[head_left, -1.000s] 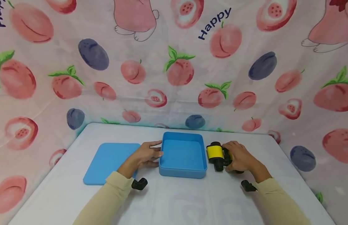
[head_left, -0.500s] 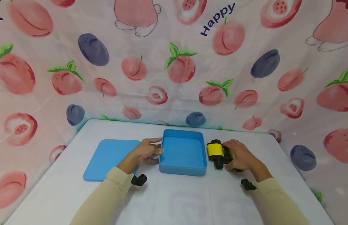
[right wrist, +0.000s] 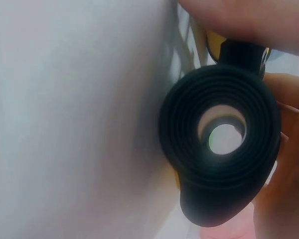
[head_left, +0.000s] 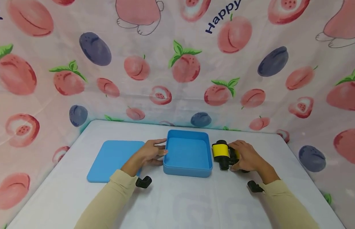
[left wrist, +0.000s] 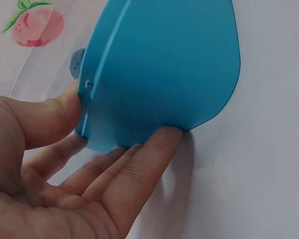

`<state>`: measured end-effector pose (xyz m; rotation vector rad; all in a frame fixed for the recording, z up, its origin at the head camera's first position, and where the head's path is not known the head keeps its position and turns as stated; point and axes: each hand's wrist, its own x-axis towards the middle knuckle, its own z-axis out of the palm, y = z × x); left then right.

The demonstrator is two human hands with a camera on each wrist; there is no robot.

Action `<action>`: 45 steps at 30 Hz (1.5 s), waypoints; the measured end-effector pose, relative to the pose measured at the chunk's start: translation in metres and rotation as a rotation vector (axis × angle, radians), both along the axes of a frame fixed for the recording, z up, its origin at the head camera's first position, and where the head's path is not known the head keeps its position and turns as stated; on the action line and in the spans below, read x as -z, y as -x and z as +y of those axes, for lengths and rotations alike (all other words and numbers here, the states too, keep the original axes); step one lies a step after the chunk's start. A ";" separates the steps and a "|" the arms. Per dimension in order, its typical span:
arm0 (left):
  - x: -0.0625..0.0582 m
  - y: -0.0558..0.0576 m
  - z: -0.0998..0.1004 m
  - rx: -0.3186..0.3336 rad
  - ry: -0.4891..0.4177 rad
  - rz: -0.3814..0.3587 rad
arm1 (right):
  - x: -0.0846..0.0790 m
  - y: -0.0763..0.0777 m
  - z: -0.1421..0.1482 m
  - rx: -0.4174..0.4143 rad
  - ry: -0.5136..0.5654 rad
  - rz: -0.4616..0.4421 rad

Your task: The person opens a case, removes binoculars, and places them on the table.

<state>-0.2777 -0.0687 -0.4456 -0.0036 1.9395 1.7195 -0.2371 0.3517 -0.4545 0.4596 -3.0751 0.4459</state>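
A blue open-topped box stands on the white table with nothing inside it. My left hand is at the box's left side; in the left wrist view its extended fingers touch the outer wall and the thumb rests against the rim. To the right of the box lies a pair of black and yellow binoculars. My right hand grips the binoculars' right barrel from above, hiding much of it. One black rubber eyecup fills the middle of the right wrist view, with thumb and fingers on either side.
A flat blue lid lies on the table left of the box, partly under the left forearm. Dark wrist-camera mounts stick out beside both cuffs. A fruit-printed cloth hangs behind the table.
The head view has tilted slightly downward, so everything sits a little higher in the frame. Hands, box and binoculars hold the same places relative to each other.
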 end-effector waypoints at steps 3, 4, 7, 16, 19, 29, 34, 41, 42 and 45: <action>-0.002 0.001 -0.001 0.008 0.006 0.010 | -0.001 0.001 0.000 0.000 -0.006 0.000; -0.002 0.002 -0.001 0.009 0.006 0.012 | -0.001 0.001 0.000 -0.002 -0.009 0.002; -0.002 0.003 -0.001 0.010 0.006 0.019 | -0.001 0.002 0.000 0.000 -0.007 0.005; -0.003 0.002 0.000 0.009 -0.004 0.014 | -0.001 0.001 -0.001 0.019 -0.019 -0.008; -0.004 0.002 0.001 0.010 -0.006 0.016 | -0.002 0.001 -0.001 0.023 -0.022 -0.004; -0.001 0.003 -0.001 0.006 0.013 0.034 | -0.005 0.003 -0.004 0.003 -0.037 -0.003; -0.003 0.003 -0.002 0.005 0.013 0.034 | -0.005 0.004 -0.006 0.012 -0.050 -0.006; -0.004 -0.001 -0.002 0.008 0.029 0.044 | -0.006 -0.001 -0.008 0.028 -0.050 -0.034; -0.004 -0.002 -0.001 0.008 0.028 0.048 | -0.007 -0.002 -0.008 0.030 -0.052 -0.040; -0.004 -0.006 0.000 0.011 0.037 0.070 | -0.007 -0.005 -0.007 0.030 -0.063 -0.051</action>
